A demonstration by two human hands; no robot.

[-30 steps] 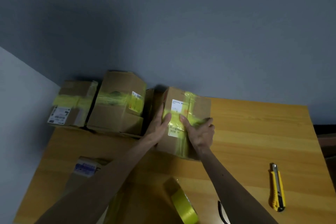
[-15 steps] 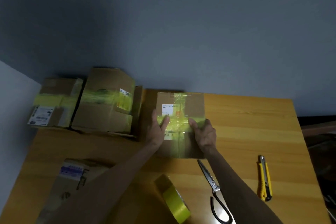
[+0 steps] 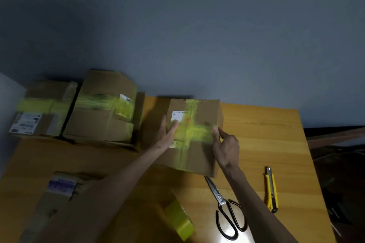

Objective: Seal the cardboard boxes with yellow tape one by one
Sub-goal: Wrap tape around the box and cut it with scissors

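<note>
While left hand (image 3: 167, 134) presses taped box (image 3: 206, 111), grip flat, right hand (image 3: 227, 148) grip unclear; four boxes (image 3: 102, 118), one tape roll (image 3: 179, 221)

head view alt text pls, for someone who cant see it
A left hand and a right hand hold a box crossed with yellow tape on a wooden table. Two taped boxes stand far left; a tape roll, scissors and a knife lie nearer the camera.

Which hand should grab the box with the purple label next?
Probably the left hand. The purple-label box lies on the left, just beside that forearm, while the right hand is at the right edge of the taped box and would have to cross over.
</note>
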